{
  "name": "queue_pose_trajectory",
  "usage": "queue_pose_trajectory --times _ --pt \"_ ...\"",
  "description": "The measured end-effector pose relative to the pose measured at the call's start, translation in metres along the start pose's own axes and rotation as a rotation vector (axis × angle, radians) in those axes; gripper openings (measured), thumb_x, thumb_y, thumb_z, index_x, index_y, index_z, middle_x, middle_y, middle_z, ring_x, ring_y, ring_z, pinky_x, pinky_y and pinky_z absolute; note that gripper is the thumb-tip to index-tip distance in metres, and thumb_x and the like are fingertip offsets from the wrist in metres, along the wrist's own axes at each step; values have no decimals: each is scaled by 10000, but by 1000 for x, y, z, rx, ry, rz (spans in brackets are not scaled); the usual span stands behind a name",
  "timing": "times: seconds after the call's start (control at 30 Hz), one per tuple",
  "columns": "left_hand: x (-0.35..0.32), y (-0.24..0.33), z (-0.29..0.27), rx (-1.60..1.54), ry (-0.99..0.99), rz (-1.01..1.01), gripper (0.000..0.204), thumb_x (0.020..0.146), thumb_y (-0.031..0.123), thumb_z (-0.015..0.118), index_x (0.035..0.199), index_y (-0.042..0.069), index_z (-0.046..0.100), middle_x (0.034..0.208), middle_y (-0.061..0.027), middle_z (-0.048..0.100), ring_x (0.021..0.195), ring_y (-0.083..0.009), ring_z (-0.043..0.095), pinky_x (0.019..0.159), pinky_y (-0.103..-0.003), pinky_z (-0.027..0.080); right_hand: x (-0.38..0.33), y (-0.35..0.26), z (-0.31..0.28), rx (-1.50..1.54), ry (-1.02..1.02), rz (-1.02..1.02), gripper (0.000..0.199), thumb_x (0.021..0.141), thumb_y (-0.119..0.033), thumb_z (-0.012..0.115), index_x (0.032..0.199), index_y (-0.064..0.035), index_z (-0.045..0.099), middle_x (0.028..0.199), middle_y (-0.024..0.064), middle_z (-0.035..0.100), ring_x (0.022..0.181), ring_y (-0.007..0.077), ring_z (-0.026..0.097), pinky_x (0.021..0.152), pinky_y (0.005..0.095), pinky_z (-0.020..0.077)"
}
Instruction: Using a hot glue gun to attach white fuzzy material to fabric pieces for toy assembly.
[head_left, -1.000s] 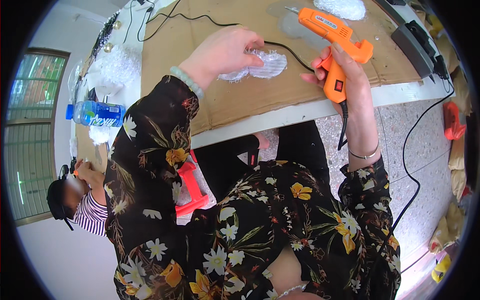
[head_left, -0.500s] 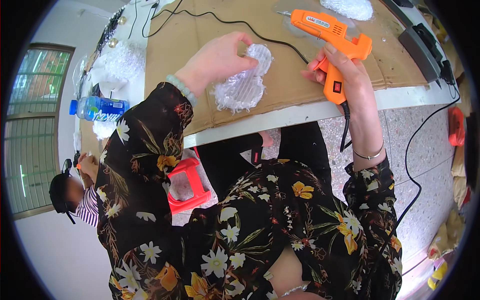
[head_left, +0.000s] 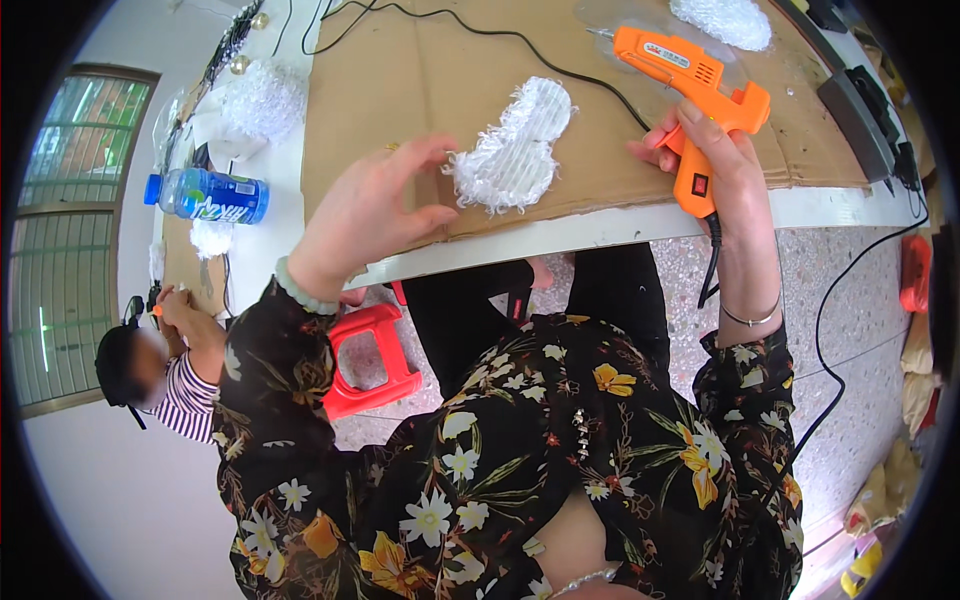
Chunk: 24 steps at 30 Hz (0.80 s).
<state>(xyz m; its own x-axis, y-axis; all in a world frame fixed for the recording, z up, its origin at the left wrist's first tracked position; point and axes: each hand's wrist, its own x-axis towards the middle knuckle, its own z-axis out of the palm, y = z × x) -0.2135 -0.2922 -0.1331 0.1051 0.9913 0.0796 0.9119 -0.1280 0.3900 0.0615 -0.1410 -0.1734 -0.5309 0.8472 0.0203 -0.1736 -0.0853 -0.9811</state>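
Observation:
A white fuzzy, peanut-shaped pad (head_left: 515, 145) lies on a brown cardboard sheet (head_left: 400, 80) that covers the white table (head_left: 600, 228). My left hand (head_left: 375, 210) rests beside the pad's left end with fingers spread, fingertips close to its fringe, holding nothing. My right hand (head_left: 715, 150) grips the handle of an orange glue gun (head_left: 690, 75), whose nozzle points left above the cardboard, to the right of the pad. Its black cord hangs down past the table edge.
A blue plastic bottle (head_left: 205, 195) lies at the table's left, near more white fluffy pieces (head_left: 262, 100). Another white piece (head_left: 722, 18) sits at the top. A red stool (head_left: 365, 360) stands on the floor. Another person (head_left: 170, 370) works at lower left.
My left hand has let go of the white pad and drawn back to its left; the pad now lies flat on the cardboard. The glue gun stays in my right hand.

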Motion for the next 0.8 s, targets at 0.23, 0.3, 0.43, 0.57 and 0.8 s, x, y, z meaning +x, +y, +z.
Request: queue_pose_trajectory --times 0.23,0.3,0.43,0.57,0.8 --pt "-11 -17 10 48 35 7 483 734 184 724 1181 124 550 996 -120 638 902 -326 587 805 -378 475 -2 6 30 9 29 -10 258 926 -243 513 871 6 555 749 91 574 619 127 494 851 446 518" --pt "-14 -14 8 98 146 138 475 735 170 720 1179 125 558 1065 -108 616 946 -311 575 823 -374 468 -2 5 36 22 20 -9 254 926 -242 514 868 1 556 746 88 574 616 129 494 842 446 520" --pt "-13 -16 5 49 192 277 463 748 144 701 1188 119 556 1108 -94 600 989 -302 565 834 -380 463 -4 1 34 -21 -55 34 244 920 -248 527 878 -11 564 750 84 588 615 126 502 800 406 528" --pt "-14 -10 6 66 146 419 416 764 116 673 1165 113 565 1095 -72 608 961 -288 581 834 -383 462 -12 -22 45 -108 -88 111 251 912 -265 552 903 -16 577 766 69 607 637 115 523 721 319 516" --pt "-3 -31 5 94 139 475 414 749 167 696 1140 125 568 1056 -61 622 890 -279 594 839 -394 456 32 -27 64 -511 -231 192 273 892 -253 606 1025 -18 570 782 29 606 679 94 542 617 241 446"
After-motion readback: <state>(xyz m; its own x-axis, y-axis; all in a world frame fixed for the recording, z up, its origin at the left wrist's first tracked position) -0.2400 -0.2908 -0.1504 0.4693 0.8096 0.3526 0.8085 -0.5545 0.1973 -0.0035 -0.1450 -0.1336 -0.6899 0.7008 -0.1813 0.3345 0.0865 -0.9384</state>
